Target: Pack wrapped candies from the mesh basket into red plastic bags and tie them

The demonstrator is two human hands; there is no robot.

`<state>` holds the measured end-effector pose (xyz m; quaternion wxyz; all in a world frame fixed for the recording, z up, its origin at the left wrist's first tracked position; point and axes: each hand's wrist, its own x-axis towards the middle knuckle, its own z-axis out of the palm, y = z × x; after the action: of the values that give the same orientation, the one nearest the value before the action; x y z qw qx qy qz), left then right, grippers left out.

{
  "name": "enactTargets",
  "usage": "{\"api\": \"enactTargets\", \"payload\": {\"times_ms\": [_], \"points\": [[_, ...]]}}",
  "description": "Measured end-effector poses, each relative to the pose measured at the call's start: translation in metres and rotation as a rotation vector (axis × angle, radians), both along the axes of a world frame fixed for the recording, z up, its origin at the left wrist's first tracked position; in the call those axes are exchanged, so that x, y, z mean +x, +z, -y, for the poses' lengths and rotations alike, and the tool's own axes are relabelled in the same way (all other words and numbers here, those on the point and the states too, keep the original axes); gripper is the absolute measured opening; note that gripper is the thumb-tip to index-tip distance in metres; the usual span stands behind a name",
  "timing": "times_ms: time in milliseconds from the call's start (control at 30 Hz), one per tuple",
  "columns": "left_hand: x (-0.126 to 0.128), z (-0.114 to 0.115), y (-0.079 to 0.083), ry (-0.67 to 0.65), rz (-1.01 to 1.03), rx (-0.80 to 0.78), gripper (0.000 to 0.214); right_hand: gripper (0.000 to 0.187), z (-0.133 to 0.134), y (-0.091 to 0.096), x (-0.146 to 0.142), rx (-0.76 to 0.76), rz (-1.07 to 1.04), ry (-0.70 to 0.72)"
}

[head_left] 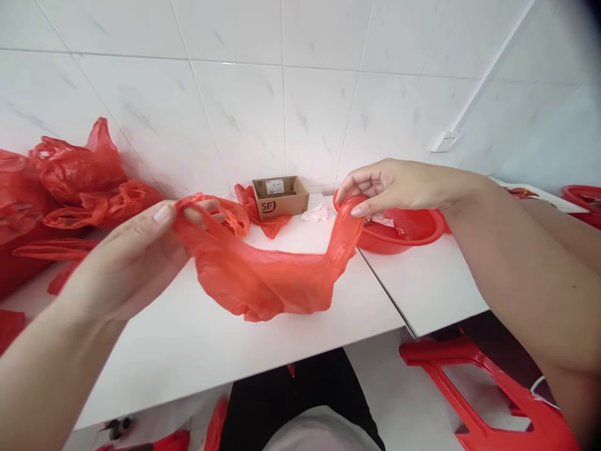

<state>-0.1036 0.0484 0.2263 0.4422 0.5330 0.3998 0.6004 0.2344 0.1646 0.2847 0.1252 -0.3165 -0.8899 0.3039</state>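
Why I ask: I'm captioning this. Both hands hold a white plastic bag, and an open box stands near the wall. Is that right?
In the head view, the plastic bag held by the left hand and right hand is red, not white. The rest stands.

Left hand (136,257): fingers partly covered by the held red bag (272,279); forearm cut off by the left and lower edges.
Bag pile (79,181): cut off by the left edge; contents not discernible.
Carton (291,205): label (275,186) printed too small to be read.
Red basket (394,243): partly masked by the right hand (394,185).
Another person's arm (558,232): largely hidden behind the right forearm (507,269).
Red stool (549,419): cropped by the lower edge.
Dark floor object (119,428): too small to be identified.
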Motion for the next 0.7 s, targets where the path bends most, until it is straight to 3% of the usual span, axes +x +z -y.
{"api": "enactTargets", "payload": {"times_ms": [100,200,300,433,600,700], "points": [[0.013,-0.007,-0.002,-0.284,-0.039,-0.019,0.034,0.016,0.013,0.013,-0.026,0.028,-0.019,0.097],[0.028,-0.013,-0.002,-0.320,-0.195,-0.156,0.049,0.017,0.026,0.022,-0.063,0.039,-0.082,0.209],[0.042,-0.017,0.000,-0.301,-0.351,-0.236,0.037,0.016,0.038,0.021,-0.101,0.025,-0.166,0.279],[0.050,-0.016,0.000,-0.274,-0.397,-0.264,0.030,0.019,0.042,0.000,-0.125,-0.013,-0.349,0.235],[0.043,-0.016,-0.009,-0.177,-0.255,-0.356,0.041,0.024,0.024,-0.042,-0.115,-0.146,-0.387,0.188],[0.039,-0.017,-0.014,-0.156,-0.229,-0.372,0.044,0.014,0.030,-0.053,-0.106,-0.178,-0.455,0.125]]}}
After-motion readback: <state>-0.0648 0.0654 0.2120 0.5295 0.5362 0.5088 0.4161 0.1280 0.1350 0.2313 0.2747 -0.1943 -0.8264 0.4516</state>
